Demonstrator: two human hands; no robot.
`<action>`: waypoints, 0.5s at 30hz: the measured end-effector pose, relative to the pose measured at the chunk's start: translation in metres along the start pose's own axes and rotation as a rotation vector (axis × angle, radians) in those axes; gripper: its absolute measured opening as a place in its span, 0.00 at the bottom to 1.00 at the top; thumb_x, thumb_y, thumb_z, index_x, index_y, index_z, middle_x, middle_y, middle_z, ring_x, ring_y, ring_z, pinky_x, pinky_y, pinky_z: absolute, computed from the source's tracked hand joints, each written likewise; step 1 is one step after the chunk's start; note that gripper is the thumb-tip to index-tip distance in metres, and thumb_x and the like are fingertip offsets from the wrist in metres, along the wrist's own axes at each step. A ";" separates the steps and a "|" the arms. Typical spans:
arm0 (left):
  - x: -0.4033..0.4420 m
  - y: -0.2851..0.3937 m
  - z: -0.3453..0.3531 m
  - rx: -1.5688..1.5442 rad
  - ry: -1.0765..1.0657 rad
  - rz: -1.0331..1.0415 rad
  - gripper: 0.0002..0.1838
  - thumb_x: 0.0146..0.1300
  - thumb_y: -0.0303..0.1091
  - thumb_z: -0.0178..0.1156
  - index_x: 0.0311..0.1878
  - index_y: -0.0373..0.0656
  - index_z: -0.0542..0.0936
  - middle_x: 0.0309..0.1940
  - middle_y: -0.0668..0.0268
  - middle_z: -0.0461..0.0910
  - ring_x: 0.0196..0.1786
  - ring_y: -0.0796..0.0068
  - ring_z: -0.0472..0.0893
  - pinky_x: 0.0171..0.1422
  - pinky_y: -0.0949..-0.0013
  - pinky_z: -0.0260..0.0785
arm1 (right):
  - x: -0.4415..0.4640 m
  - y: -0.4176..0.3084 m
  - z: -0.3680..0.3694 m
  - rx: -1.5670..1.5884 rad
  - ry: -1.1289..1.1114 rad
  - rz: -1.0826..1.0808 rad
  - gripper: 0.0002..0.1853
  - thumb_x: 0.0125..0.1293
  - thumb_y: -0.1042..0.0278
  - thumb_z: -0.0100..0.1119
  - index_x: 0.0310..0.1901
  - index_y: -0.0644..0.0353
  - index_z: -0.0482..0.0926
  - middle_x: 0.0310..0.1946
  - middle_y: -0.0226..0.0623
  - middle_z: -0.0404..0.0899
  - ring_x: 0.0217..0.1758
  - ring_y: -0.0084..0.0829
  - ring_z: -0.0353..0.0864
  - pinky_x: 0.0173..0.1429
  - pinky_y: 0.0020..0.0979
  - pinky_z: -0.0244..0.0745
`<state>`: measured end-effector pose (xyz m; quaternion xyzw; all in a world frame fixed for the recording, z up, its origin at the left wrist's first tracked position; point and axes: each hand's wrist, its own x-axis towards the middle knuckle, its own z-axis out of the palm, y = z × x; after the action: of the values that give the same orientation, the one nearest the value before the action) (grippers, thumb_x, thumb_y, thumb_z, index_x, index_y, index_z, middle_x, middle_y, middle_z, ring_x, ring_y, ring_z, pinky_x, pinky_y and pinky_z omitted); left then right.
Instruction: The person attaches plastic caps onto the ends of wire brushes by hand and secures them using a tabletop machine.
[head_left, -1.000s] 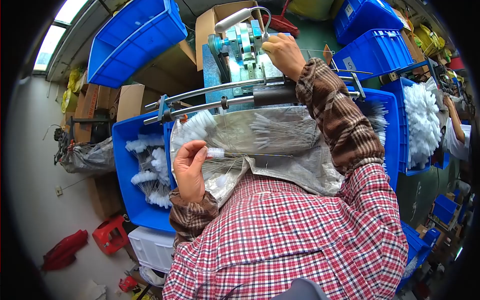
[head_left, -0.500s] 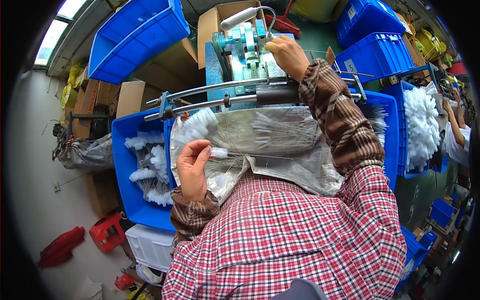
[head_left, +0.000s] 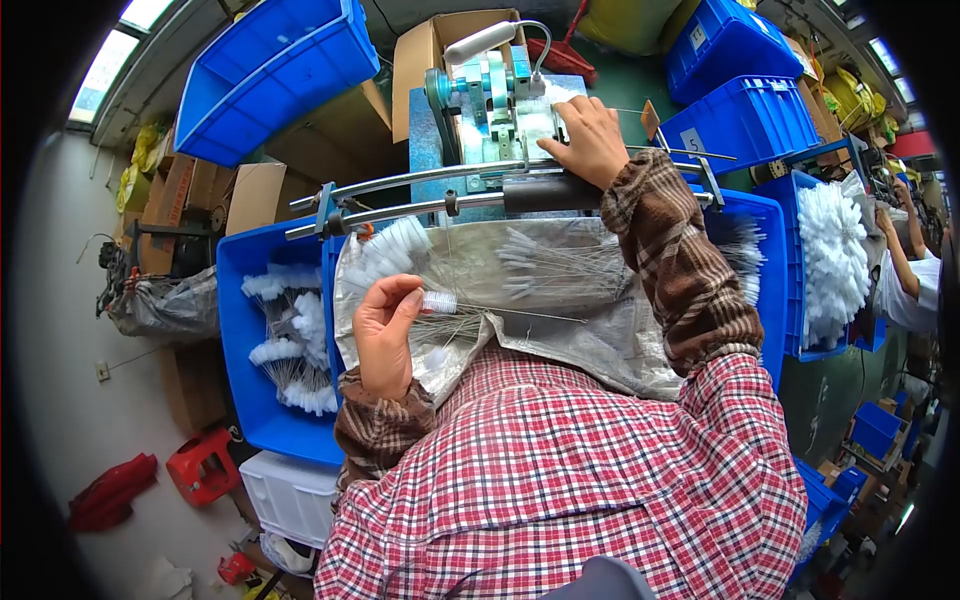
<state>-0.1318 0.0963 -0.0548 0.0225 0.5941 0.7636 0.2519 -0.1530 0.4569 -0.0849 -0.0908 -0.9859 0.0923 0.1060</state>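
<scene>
By the left hand (head_left: 385,340), 1 small brush (head_left: 440,302) with white bristles is grasped between the thumb and the fingers. This brush is held above the grey sheet (head_left: 625,350) in front of the body, and its thin wire stem is pointed toward the right side. The right hand (head_left: 590,145) is seen with the fingers partly spread, next to the small machine (head_left: 495,100) on the blue table (head_left: 423,150); nothing is seen gripped in it, and whether the surface under it is touched cannot be told. The machine is lit by a white lamp (head_left: 482,42). Between the machine and the sheet, 2 metal rods (head_left: 400,183) are placed crosswise. On the sheet, loose brushes (head_left: 395,252) are laid in groups. At the left, more brushes are kept in a blue bin (head_left: 262,422).
</scene>
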 end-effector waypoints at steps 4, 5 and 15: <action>-0.001 0.001 0.001 -0.003 0.006 -0.001 0.08 0.67 0.22 0.59 0.49 0.36 0.80 0.41 0.65 0.81 0.42 0.79 0.80 0.48 0.73 0.77 | 0.010 -0.017 0.003 -0.003 -0.028 -0.026 0.25 0.58 0.53 0.64 0.51 0.63 0.78 0.48 0.44 0.77 0.55 0.42 0.72 0.59 0.43 0.63; -0.001 0.002 0.002 -0.006 0.009 0.000 0.08 0.67 0.21 0.59 0.49 0.36 0.80 0.41 0.65 0.81 0.42 0.79 0.80 0.48 0.73 0.77 | 0.013 -0.022 0.005 0.002 -0.040 -0.029 0.25 0.58 0.53 0.64 0.51 0.63 0.78 0.47 0.44 0.77 0.55 0.42 0.72 0.58 0.43 0.63; -0.008 0.005 -0.003 -0.005 0.029 0.011 0.08 0.67 0.21 0.59 0.48 0.36 0.80 0.40 0.66 0.81 0.42 0.80 0.79 0.48 0.74 0.75 | 0.011 -0.012 0.013 0.024 0.076 -0.103 0.19 0.58 0.52 0.60 0.41 0.61 0.79 0.42 0.42 0.76 0.53 0.41 0.73 0.56 0.45 0.63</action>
<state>-0.1280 0.0897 -0.0489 0.0141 0.5957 0.7667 0.2390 -0.1681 0.4458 -0.0930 -0.0422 -0.9834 0.0949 0.1490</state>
